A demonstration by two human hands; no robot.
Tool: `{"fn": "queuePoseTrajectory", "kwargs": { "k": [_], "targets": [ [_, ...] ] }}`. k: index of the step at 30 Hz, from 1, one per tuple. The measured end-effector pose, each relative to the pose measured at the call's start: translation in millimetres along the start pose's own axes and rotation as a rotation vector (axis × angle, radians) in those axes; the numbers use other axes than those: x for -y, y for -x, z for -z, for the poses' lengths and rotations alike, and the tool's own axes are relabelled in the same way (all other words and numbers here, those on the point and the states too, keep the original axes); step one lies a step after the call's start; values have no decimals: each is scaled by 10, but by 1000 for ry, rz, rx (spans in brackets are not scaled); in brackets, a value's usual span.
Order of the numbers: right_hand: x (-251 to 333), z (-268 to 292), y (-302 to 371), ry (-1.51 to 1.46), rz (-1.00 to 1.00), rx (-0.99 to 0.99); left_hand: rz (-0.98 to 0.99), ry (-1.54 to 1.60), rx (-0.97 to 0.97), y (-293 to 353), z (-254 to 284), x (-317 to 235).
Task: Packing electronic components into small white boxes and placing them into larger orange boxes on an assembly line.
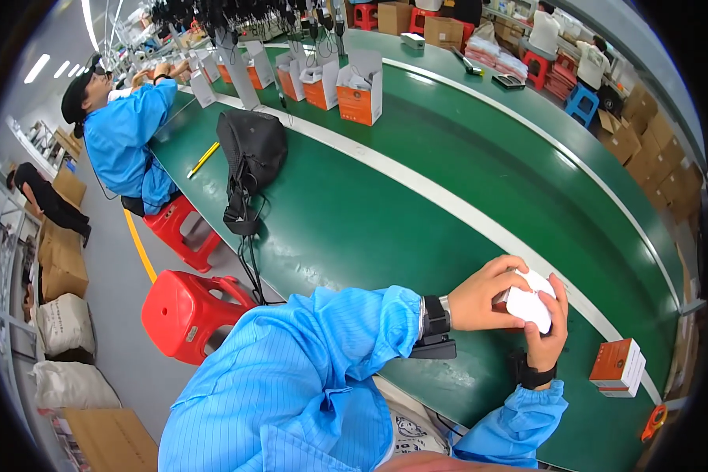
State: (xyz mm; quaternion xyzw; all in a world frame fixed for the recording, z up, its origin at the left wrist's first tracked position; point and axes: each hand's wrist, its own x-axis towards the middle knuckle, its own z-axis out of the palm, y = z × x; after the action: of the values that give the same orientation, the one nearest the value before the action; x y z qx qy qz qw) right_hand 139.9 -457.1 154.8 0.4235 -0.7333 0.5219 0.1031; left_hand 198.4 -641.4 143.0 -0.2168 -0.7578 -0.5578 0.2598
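Over the green table my left hand (pixel 492 295) and my right hand (pixel 549 318) are closed around a small carton (pixel 533 303). Its rounded white flaps face up, and a sliver of reddish-orange side shows beside the left fingers. My left fingers reach over the far edge and the thumb presses the near side; the right fingers grip the opposite side. What the carton contains is hidden. Dark bands circle both my wrists. To the right of my right hand stands an orange and white box (pixel 617 367), apart from it.
A black bag (pixel 252 149) with cables and a yellow pencil-like stick (pixel 203 160) lie on the table. Several open boxes (pixel 359 88) stand farther back. A co-worker in blue (pixel 130 130) sits at left. Red stools (pixel 189 315) flank the table; orange tape (pixel 654 423) is at far right.
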Motion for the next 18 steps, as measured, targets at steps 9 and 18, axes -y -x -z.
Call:
{"fn": "queuePoseTrajectory", "kwargs": {
  "k": [9,18],
  "targets": [
    [74,-92,15,104,-9,9,78,181,-17,78,40,15],
    [167,-28,46,-67,-79,94,-155,134,40,86,114,209]
  ]
}}
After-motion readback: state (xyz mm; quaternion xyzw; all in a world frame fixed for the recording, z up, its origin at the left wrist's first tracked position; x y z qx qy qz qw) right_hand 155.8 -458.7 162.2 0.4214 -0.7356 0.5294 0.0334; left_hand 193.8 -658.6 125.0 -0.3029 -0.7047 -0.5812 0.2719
